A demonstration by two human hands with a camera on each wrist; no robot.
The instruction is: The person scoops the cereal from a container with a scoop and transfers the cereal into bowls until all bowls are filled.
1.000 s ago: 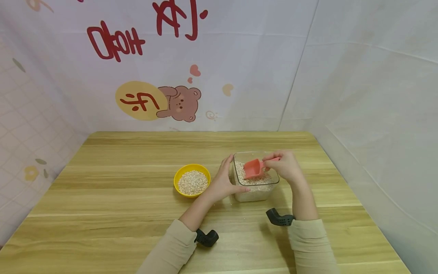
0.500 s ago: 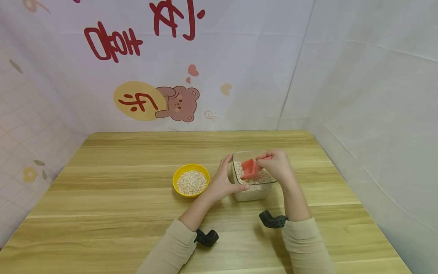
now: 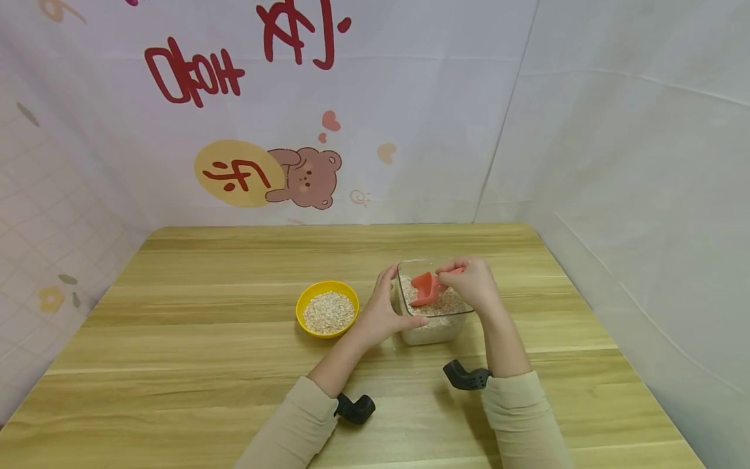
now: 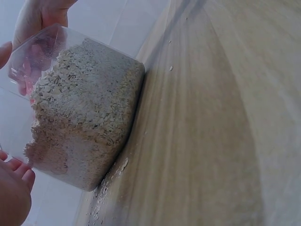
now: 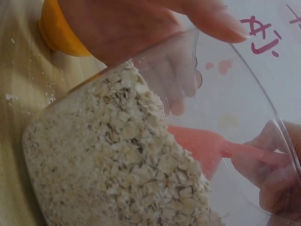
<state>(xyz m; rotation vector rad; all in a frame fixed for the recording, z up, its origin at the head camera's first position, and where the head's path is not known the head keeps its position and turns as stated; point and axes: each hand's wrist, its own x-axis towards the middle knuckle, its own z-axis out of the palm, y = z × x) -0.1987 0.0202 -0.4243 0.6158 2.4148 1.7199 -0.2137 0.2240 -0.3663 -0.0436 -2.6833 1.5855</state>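
Observation:
My left hand (image 3: pixel 379 318) holds a clear square container (image 3: pixel 430 337) of oats by its left side, thumb along the front wall and fingers at the far side. In my right hand (image 3: pixel 473 281) is the handle of a pink scoop (image 3: pixel 423 290), pinched between thumb and fingers. The scoop's blade sits down in the oats (image 5: pixel 141 146), partly buried, as the right wrist view shows through the wall. The oats slope inside the container (image 4: pixel 94 89) in the left wrist view. Left of my left hand stands a yellow bowl (image 3: pixel 328 286), also holding oats.
Loose flakes (image 4: pixel 123 165) lie on the wooden table (image 3: pixel 205 365) beside the container. Each wrist carries a black mount (image 3: pixel 354 409). A printed fabric wall (image 3: pixel 410 98) rises behind the table, with pale panels on both sides.
My right hand has shifted slightly left, pushing the scoop leftward in the oats. During the last half second it has hardly moved. My left hand stays on the container.

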